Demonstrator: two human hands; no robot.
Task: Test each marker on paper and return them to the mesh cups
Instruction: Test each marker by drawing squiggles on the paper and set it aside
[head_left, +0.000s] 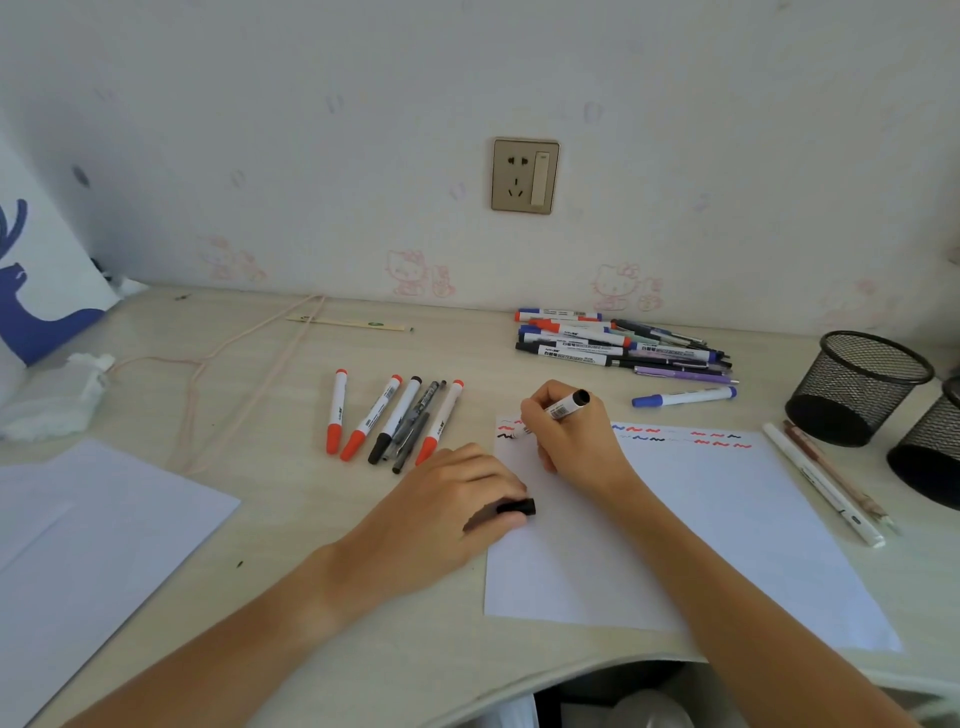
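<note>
Your right hand (569, 431) pinches a black marker (567, 406) in a writing grip, fingers curled round the barrel. Its tip touches the paper (727, 519) at the far left corner, beside short red and black squiggles; the black rear end points up and to the right, so the long axis leans away from you toward the mesh cups (857, 387). Your left hand (457, 499) rests on the left edge of the paper with its fingers curled over the black cap (517, 506), which it seems to hold against the sheet, though the fingers hide most of it.

The coming move, as I judge it, turns on this: the cap lies toward you and a little to the left of the marker tip, near but not touching. To close the marker, you bring the tip back toward your left hand. After that, the two mesh cups stand well apart on the far right of the counter (260, 395), so your right hand is the nearer one for returning it.

A row of five pens and markers (395, 415) lies to the left of the paper, caps toward you. A pile of markers (613, 343) lies beyond the paper near the wall, with one blue marker (683, 397) separate just in front of it. More sheets (93, 545) lie on the left. The counter is pale wood, and behind it the wall carries a socket (524, 175).
</note>
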